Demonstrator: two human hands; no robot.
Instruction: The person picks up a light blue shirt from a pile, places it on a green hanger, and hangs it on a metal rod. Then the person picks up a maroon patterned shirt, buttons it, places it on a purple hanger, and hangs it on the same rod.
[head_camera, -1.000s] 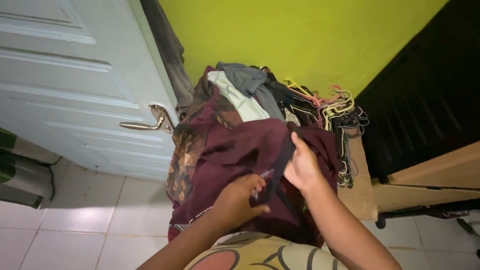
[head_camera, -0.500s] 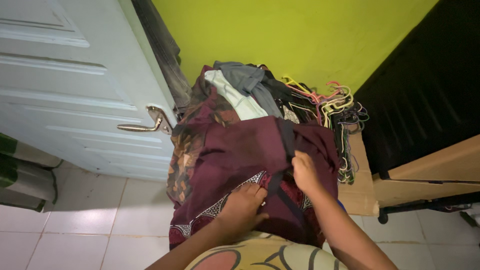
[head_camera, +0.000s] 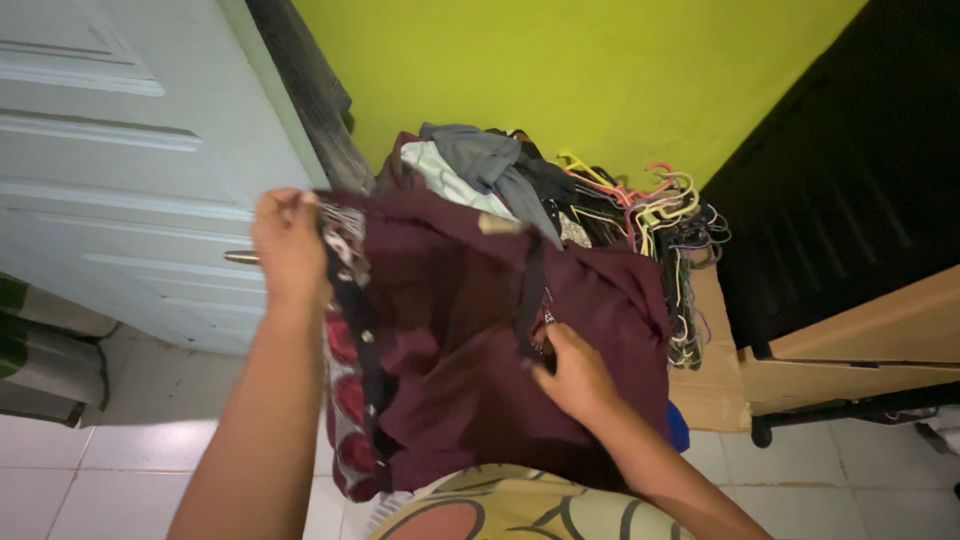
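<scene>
The left hand (head_camera: 287, 240) is lifted up at the left side, in front of the pale blue door (head_camera: 120, 170), and its fingers are clenched on the patterned hem of a maroon garment (head_camera: 450, 330), so this edge is pulled up and hangs down under the hand as a strip with red and white ornament. The right hand (head_camera: 572, 372) is lower, near the middle of the cloth, and its fingers pinch a dark strap (head_camera: 532, 300) that runs down over the maroon fabric; the fingertips are closed on it, touching also the fabric beside it. The garment is spread between the two hands, above the front edge of a pile of clothes (head_camera: 480, 170) which stands against the yellow-green wall (head_camera: 540, 70). On top of this pile lie a grey piece and a light mint piece, partly hidden behind the raised garment. At the right edge of the pile there is a bundle of plastic hangers (head_camera: 670, 215), yellow, pink and dark ones, tangled together and hanging down beside a brown cardboard box (head_camera: 715, 390). Further right stands a dark cabinet (head_camera: 850, 190) with a light wooden board (head_camera: 860, 340) under it. The floor has white tiles (head_camera: 60, 470). A dark cloth (head_camera: 305, 85) hangs at the edge of the door.
</scene>
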